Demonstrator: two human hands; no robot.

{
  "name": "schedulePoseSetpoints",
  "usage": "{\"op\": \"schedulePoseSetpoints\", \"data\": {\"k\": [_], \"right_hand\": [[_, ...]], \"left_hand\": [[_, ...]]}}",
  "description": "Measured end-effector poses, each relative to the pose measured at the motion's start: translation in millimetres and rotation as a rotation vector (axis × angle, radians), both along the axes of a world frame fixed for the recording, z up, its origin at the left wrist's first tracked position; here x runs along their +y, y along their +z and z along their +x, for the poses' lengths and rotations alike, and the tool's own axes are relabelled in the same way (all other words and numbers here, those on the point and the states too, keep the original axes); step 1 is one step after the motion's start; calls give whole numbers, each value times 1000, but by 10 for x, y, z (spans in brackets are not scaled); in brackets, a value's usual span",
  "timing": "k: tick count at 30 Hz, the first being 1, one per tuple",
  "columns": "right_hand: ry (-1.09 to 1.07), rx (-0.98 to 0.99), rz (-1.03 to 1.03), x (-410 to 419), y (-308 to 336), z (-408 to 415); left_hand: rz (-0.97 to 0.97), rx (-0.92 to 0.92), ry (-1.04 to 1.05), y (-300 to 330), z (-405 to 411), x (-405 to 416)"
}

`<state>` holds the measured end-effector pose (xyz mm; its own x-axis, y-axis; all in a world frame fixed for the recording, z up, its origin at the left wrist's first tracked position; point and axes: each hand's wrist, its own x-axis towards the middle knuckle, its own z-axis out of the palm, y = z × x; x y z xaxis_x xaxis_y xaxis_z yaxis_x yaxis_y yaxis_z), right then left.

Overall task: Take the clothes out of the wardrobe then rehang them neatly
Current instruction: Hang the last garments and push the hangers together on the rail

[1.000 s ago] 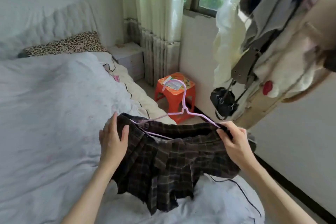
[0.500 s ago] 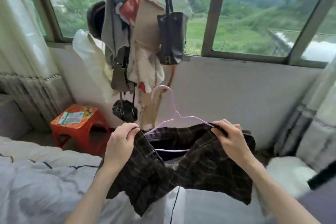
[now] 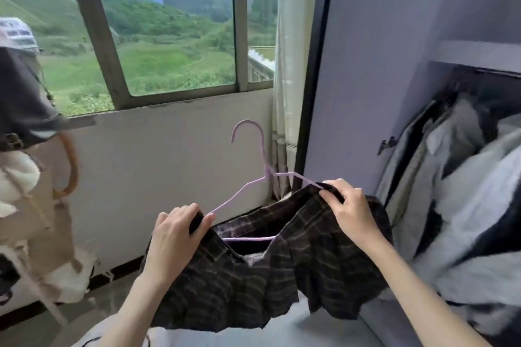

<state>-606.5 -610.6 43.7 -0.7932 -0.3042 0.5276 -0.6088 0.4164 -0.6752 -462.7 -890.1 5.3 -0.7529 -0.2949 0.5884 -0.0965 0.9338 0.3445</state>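
Note:
A dark plaid pleated skirt (image 3: 282,270) hangs on a lilac wire hanger (image 3: 255,177), held up in front of me. My left hand (image 3: 174,236) grips the skirt's waistband at the hanger's left end. My right hand (image 3: 349,208) pinches the waistband at the hanger's right end. The hanger's hook points up, free of any rail. The open wardrobe (image 3: 366,65) stands at the right, with grey and dark clothes (image 3: 462,191) hanging inside it.
A window (image 3: 169,36) fills the wall ahead, with a curtain (image 3: 290,79) beside the wardrobe's side panel. A coat stand with bags and garments (image 3: 25,149) is at the far left. The bed's white cover (image 3: 282,332) lies just below the skirt.
My view has swung right from the bed, past the coat stand, to the wardrobe. Both hands have lifted the skirt on its hanger off the bed and carried it along.

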Motion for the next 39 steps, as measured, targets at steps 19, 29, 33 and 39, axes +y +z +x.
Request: {"op": "schedulePoseSetpoints", "data": {"k": [19, 29, 33, 39], "right_hand": [[-521, -5, 285, 3138, -57, 112], [-427, -541, 229, 3318, -20, 724], [-373, -720, 143, 3294, 87, 872], [-564, -798, -18, 3095, -171, 1021]], "left_hand": [[20, 144, -424, 104, -1736, 2539], [-46, -1, -717, -24, -2334, 3089], [23, -126, -832, -76, -2598, 3284], [142, -517, -984, -318, -2715, 3660]]}}
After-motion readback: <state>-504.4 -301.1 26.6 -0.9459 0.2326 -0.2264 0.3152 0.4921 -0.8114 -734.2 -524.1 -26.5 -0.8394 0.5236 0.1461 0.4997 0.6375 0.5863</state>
